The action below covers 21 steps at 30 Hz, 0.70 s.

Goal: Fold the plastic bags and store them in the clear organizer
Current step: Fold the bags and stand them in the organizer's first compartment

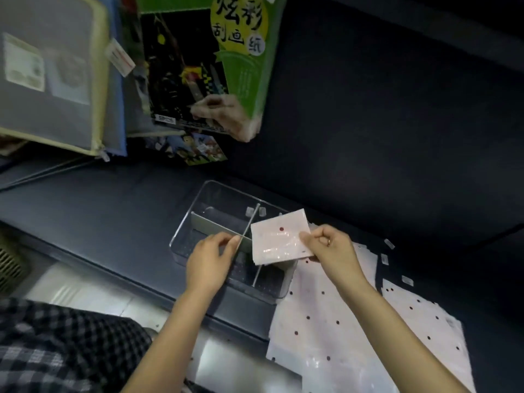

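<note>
A clear organizer [198, 207] with cross dividers sits on the dark table at the centre. My right hand [330, 248] pinches a folded pale pink plastic bag [278, 239] with dark dots, held over the organizer's right side. My left hand [208, 260] rests over the near left compartment, its fingertips touching the divider [217, 226]. More unfolded dotted bags [340, 330] lie flat on the table to the right, under my right forearm.
Another person's hand [224, 114] holds a green and black paper pack [204, 61] above the table at the back. Zip folders [54, 69] lean at the top left. Checked fabric [56, 344] fills the bottom left.
</note>
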{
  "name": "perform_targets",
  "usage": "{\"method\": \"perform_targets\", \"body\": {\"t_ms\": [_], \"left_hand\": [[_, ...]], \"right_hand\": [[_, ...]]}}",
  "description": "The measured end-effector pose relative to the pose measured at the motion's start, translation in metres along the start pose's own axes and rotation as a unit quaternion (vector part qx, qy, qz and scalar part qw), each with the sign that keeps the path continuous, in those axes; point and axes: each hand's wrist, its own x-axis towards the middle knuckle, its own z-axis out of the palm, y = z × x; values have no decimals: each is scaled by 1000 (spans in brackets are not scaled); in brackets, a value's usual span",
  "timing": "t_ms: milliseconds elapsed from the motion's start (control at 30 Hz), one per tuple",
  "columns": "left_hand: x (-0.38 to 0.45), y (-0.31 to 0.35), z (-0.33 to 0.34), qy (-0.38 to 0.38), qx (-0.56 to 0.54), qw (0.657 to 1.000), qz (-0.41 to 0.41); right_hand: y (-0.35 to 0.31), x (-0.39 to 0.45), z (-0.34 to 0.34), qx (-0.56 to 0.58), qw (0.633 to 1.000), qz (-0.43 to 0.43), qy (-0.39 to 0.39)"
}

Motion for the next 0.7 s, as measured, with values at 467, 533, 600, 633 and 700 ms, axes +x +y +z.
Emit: {"method": "perform_targets", "body": {"t_ms": [467,533,600,633,700], "left_hand": [[-14,-64,25,-39,142,981,125],[-14,-62,26,-46,162,979,114],[-14,-62,26,-52,185,975,107],[-14,-62,27,-54,190,975,103],[-14,-60,27,-60,192,975,98]], "right_hand": [[-21,117,147,-249,965,-74,11],[-20,120,163,-263,961,-80,-4],[-21,123,177,-270,960,-79,-15],[-22,124,183,-277,958,-75,-19],[-22,125,194,-291,954,-61,-26]]}}
